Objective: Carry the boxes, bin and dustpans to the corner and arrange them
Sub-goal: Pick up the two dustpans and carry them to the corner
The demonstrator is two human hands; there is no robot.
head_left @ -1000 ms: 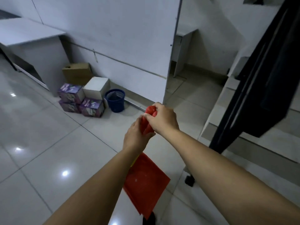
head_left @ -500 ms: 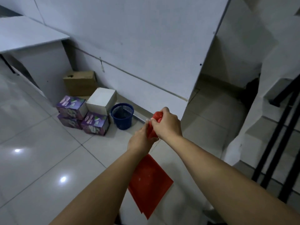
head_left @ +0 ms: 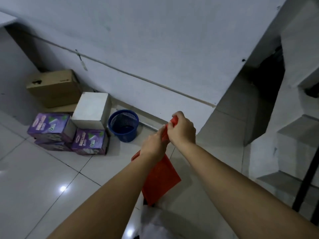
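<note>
A red dustpan [head_left: 159, 178] hangs blade-down in front of me, above the tiled floor. My right hand [head_left: 183, 131] grips the top of its handle, and my left hand [head_left: 153, 146] grips the handle just below. Against the wall at the left stand a brown cardboard box [head_left: 55, 87], a white box [head_left: 91, 110], three purple boxes [head_left: 51, 126] and a blue mesh bin [head_left: 123, 125]. The bin stands to the right of the boxes and to the left of my hands.
A white wall [head_left: 155, 49] runs behind the boxes, with a thin cable along it. White stair steps [head_left: 293, 135] rise at the right, beside a black railing post [head_left: 305, 183]. A white desk side [head_left: 10, 75] stands at the far left.
The view has moved closer to the boxes and bin and swung left. Both hands keep their hold on the dustpan handle, which has come nearer the bin.
</note>
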